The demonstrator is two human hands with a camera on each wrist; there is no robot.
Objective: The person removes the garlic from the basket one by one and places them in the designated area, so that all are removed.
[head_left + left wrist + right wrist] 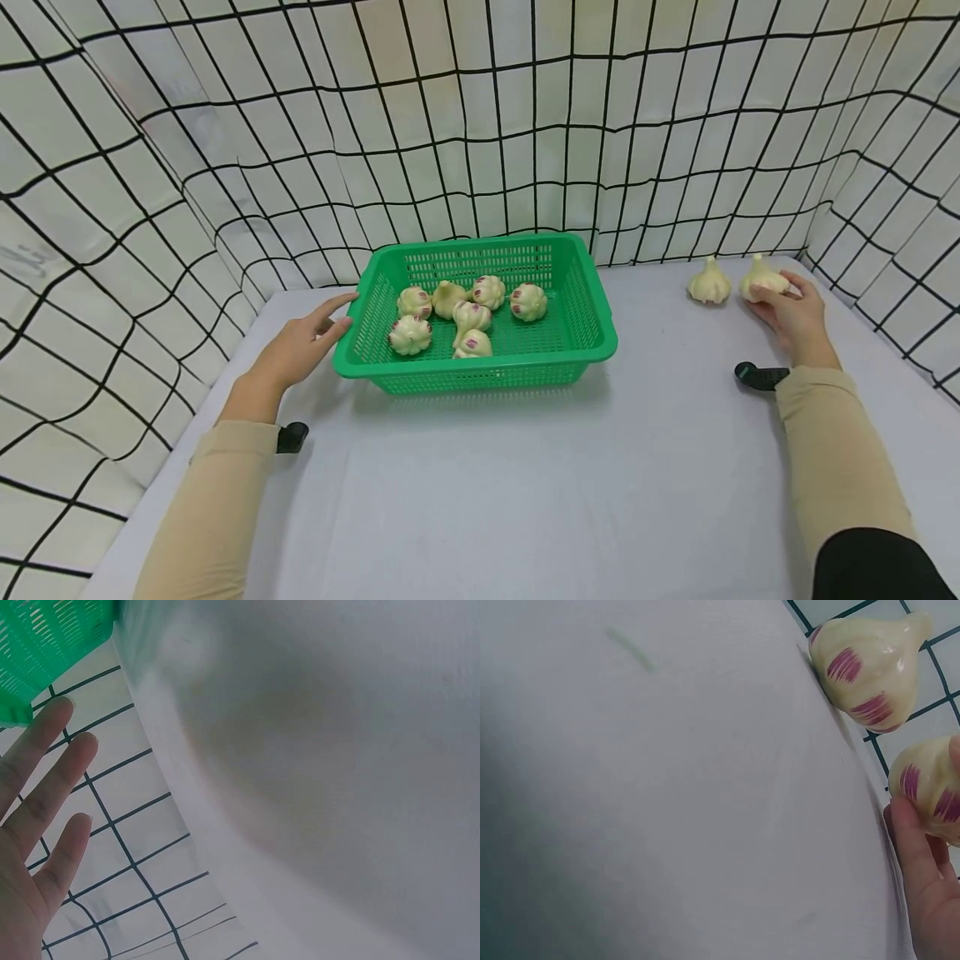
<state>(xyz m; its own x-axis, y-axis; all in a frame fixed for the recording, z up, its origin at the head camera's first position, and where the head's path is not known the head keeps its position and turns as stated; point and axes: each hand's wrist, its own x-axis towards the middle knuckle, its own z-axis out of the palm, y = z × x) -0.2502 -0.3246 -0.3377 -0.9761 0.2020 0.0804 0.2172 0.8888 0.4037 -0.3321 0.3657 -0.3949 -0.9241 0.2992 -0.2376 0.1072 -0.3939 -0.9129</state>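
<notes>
A green plastic basket (pixel 480 367) stands on the white table with several garlic bulbs inside, among them a purple-streaked garlic bulb (pixel 528 302). My left hand (pixel 300 346) is at the basket's left rim, fingers extended; in the left wrist view the fingers (pixel 56 769) are straight and spread beside the basket wall (pixel 56 645). At the far right, my right hand (pixel 795 312) holds a pale garlic bulb (pixel 761 277) between thumb and fingers. That bulb (pixel 926 787) shows purple streaks in the right wrist view. Just left of it sits another garlic bulb (pixel 709 282), untouched.
Black grid netting (pixel 532 150) over white panels encloses the back and both sides of the table (pixel 525 492). Dark wrist straps (pixel 759 377) show at both wrists. The two loose bulbs are near the back right edge, beside the netting.
</notes>
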